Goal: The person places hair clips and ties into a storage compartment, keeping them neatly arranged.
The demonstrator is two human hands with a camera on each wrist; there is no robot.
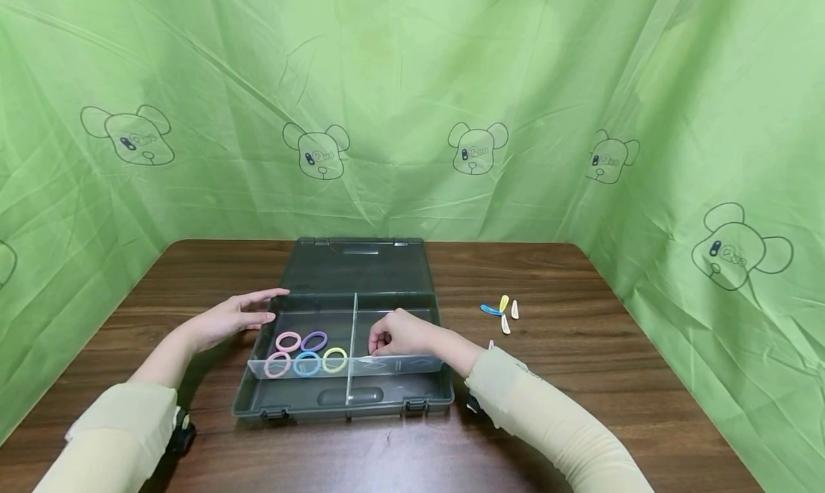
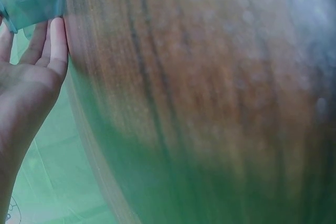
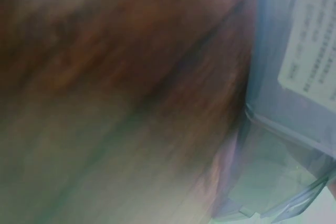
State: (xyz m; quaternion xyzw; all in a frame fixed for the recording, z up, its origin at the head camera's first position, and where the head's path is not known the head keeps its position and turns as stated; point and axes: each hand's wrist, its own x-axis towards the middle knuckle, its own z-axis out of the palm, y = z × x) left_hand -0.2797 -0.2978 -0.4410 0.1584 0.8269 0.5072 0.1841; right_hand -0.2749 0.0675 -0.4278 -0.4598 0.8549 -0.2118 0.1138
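A grey translucent plastic case [image 1: 290,408] lies on the table with its lid [image 1: 357,271] folded back. Several ring-shaped hair ties [image 1: 314,341] in pink, purple, blue and yellow are in its left compartment. My left hand [image 1: 225,322] rests against the case's left wall, fingers extended; in the left wrist view, straight fingers [image 2: 59,45] touch the case's edge. Inside the right compartment, behind the clear divider [image 1: 412,365], my right hand [image 1: 402,333] has its fingers curled downward. I cannot tell whether it pinches something, as the fingertips are partly hidden.
Several small hair clips [image 1: 505,324], white, yellow and blue, lie on the table right of the case. A pink one [image 1: 491,344] shows beside the right sleeve. Green cloth [image 1: 399,192] with bear drawings hangs around the wooden table [image 1: 535,271].
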